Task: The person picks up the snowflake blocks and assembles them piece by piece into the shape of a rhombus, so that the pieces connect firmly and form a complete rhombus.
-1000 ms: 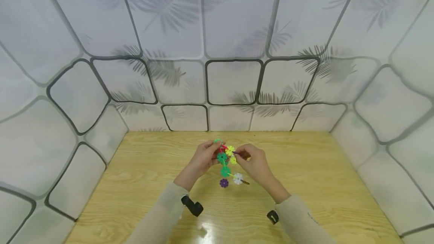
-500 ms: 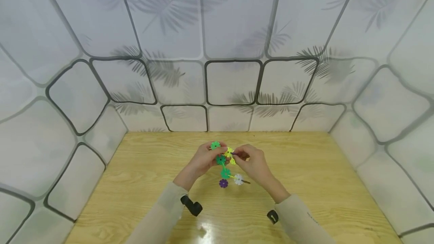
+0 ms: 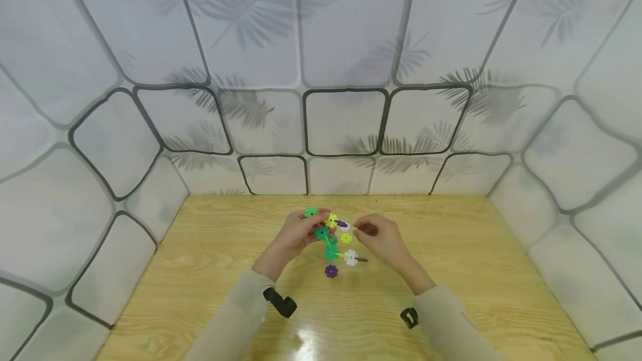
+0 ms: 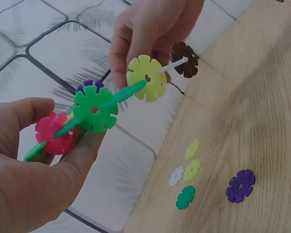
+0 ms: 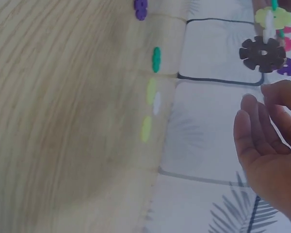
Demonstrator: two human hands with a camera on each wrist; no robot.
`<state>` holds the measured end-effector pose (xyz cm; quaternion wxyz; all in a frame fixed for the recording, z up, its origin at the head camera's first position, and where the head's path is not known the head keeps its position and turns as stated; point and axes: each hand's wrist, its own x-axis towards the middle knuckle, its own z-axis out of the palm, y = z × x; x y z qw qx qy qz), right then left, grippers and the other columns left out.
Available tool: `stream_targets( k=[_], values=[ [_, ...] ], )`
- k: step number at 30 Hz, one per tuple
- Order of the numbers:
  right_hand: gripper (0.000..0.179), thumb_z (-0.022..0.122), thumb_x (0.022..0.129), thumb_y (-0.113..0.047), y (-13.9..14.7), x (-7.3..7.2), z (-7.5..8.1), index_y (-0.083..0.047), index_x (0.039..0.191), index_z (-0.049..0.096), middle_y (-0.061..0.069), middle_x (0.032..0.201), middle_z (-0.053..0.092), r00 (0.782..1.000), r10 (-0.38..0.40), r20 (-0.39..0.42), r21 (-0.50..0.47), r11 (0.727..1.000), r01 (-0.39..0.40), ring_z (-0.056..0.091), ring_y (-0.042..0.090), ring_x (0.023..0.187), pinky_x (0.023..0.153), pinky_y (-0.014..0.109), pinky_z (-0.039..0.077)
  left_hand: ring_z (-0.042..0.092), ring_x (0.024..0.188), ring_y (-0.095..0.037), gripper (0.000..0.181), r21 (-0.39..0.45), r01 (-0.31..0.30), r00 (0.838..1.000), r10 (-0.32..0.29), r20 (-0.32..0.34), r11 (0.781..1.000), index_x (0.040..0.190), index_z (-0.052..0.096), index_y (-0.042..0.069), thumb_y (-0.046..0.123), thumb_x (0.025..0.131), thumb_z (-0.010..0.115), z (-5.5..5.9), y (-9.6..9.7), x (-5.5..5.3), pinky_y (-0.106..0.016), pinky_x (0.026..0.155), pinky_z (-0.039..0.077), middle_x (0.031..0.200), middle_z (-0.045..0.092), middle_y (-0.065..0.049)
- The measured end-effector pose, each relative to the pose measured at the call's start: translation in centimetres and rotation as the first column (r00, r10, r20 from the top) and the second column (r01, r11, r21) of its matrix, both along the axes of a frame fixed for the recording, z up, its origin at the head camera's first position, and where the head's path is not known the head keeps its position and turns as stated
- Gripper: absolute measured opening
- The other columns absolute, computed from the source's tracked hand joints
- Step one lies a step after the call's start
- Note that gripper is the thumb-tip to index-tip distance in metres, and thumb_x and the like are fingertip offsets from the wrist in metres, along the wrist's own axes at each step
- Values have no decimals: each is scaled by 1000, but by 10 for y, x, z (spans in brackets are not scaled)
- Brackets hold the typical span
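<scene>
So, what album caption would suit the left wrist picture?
The left hand holds linked notched discs, while loose discs lie on the wooden table.

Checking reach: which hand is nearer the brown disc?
Right. The right hand is close beside the brown disc but apart; the left hand, farther, grips at the pink disc.

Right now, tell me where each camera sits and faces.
Head: on the head, facing forward and down at the table; left hand, right hand and both sleeves show.
Left wrist: on that wrist, facing the chain of discs; both hands show.
Right wrist: on that wrist, facing table and wall; right hand mainly shows.
Wrist views share the loose purple disc.
</scene>
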<state>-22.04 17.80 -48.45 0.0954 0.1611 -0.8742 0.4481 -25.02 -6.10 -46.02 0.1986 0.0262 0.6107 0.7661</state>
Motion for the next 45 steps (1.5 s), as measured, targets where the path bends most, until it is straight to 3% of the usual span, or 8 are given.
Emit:
stream_targets(
  k=[7, 20, 25, 30, 38, 45],
  values=[
    [18, 77, 95, -8, 1, -13, -22, -2, 112, 76, 6, 98, 74, 992, -39, 117, 35, 999, 35, 66, 14, 85, 73, 22, 57, 79, 86, -14, 41, -11, 0, 1000, 1, 3, 1000, 138, 65, -3, 22, 105, 68, 1, -3, 0, -32, 84, 67, 102, 75, -5],
    [27, 75, 94, -2, 6, -28, -43, 5, 120, 71, 22, 112, 68, 975, -93, 204, 62, 995, 82, 68, 28, 93, 77, 37, 62, 78, 83, -14, 43, -5, -3, 1000, 3, 4, 1000, 139, 62, -6, 21, 107, 65, 4, -6, 2, -32, 85, 67, 93, 75, -2],
    [29, 73, 94, -4, 13, -36, -55, 4, 121, 71, 21, 113, 66, 963, -120, 240, 81, 991, 104, 66, 29, 97, 83, 42, 62, 78, 82, -13, 40, -5, -14, 1000, 14, 13, 1000, 139, 63, -6, 19, 107, 64, 4, -4, 2, -30, 82, 67, 93, 75, -2],
    [32, 73, 93, -6, 20, -44, -69, 2, 124, 71, 18, 111, 67, 961, -136, 241, 114, 987, 111, 64, 28, 99, 86, 45, 60, 78, 82, -13, 40, -12, -12, 1000, 12, 10, 1000, 139, 63, -5, 19, 107, 64, 4, -4, 1, -33, 86, 67, 92, 75, -1],
    [44, 74, 93, -14, 22, -52, -80, 1, 133, 68, 17, 111, 65, 959, -120, 256, 140, 986, 87, 63, 29, 103, 92, 49, 59, 78, 81, -13, 42, -6, -1, 1000, 0, -3, 1000, 140, 62, -6, 20, 107, 63, 3, -6, 0, -29, 82, 67, 95, 75, -2],
    [40, 74, 94, -14, 20, -55, -84, 2, 131, 71, 12, 97, 61, 973, -118, 196, 236, 969, 70, 55, 22, 86, 78, 38, 53, 78, 82, -14, 42, -7, 3, 1000, -3, -16, 1000, 139, 62, -6, 21, 107, 64, 3, -6, 0, -31, 83, 67, 95, 75, -2]
  ],
)
